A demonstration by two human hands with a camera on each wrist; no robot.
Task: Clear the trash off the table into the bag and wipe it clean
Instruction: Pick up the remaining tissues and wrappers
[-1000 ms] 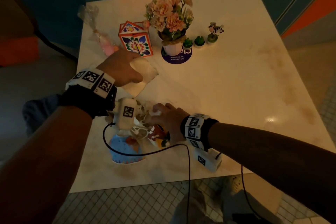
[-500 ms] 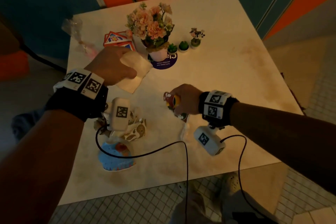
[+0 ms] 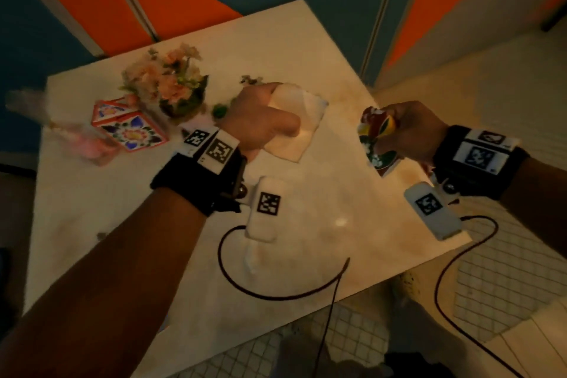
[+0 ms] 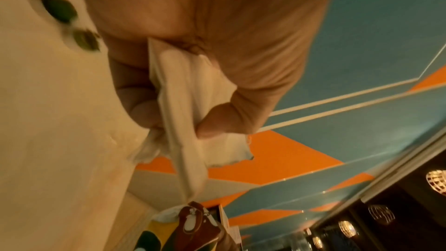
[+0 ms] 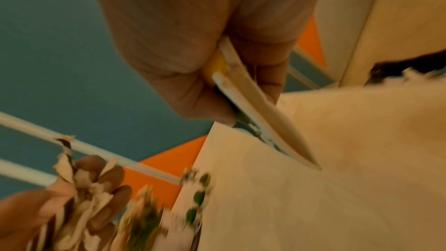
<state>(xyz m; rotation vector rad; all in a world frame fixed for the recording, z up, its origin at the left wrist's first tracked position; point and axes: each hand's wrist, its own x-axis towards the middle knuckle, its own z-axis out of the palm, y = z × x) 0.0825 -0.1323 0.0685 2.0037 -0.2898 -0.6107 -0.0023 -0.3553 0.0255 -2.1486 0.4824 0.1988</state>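
My left hand [image 3: 280,115] pinches a white napkin [image 3: 302,129] over the middle of the white table [image 3: 306,199]. In the left wrist view the thumb and fingers [image 4: 142,110] squeeze the folded napkin [image 4: 188,93]. My right hand [image 3: 394,130] grips a crumpled colourful wrapper [image 3: 376,138] above the table's right edge. Seen from the right wrist, the flat wrapper [image 5: 243,100] sits between thumb and fingers, its end hanging near the table surface [image 5: 313,198]. No trash bag is visible.
A pot of pink flowers [image 3: 173,86], a patterned box [image 3: 130,127], a clear packet with something pink [image 3: 79,139] and small green plants [image 3: 219,110] stand at the table's far left. A tissue scrap [image 3: 251,258] lies near the front. Tiled floor [image 3: 491,279] is to the right.
My right hand lifted the colourful wrapper off the pile near the front and carried it right to the table's edge. My left hand moved right with the napkin. The view swung right.
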